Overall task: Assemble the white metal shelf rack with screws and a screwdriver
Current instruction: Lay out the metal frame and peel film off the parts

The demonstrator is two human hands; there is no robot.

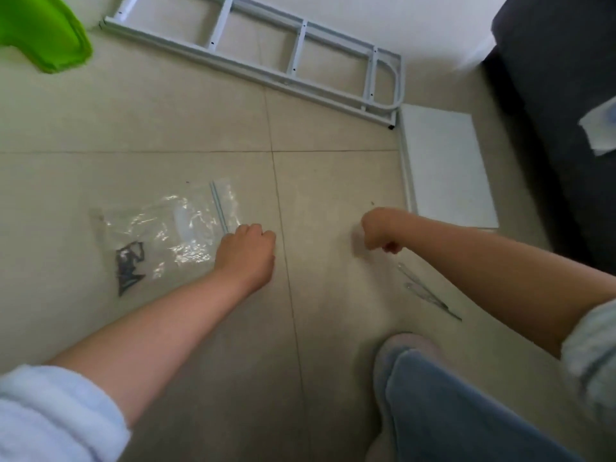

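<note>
Beige tiled floor (166, 121) with thin grout lines, white wall at 12 o'clock, dark sofa (560, 95) at 2. White rack frame (266, 58) lies flat by the wall, a white shelf panel (446, 165) just beside its end. Left hand (246, 251), fingers curled, touches the clear zip bag (173, 225) of dark screws (128, 265) at 9. Right hand (380, 230) is fisted; can't tell if it holds anything.

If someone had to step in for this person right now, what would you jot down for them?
Left hand: fingers curled, at the edge of the clear zip bag; whether it pinches the bag is unclear.
Right hand: curled over bare floor, contents hidden.
Dark screws sit in the bag's corner.
White ladder-like frame lies by the wall, white panel beside it.
Nothing joined yet; all assembly remains. No screwdriver clearly visible.
</note>
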